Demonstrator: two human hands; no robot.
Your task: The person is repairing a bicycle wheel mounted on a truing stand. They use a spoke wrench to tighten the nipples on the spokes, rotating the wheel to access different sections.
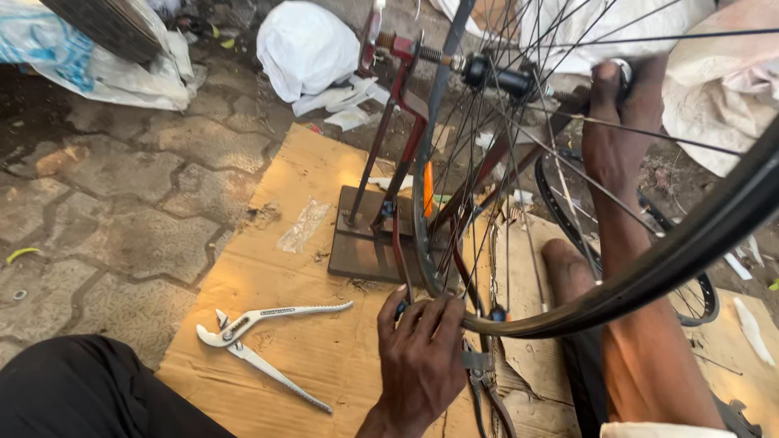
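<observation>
The left hand [420,357] grips the wheel rim [649,268]; the right hand [614,122] holds the stand [389,162]. One pair of pliers [264,345] lies on the cardboard [268,268].

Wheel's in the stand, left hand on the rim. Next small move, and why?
Probably turn the bicycle wheel rim a little with the left hand: its fingers already curl over the rim's low edge, and the right hand steadies the axle end on the truing stand. The pliers lie untouched.
</observation>
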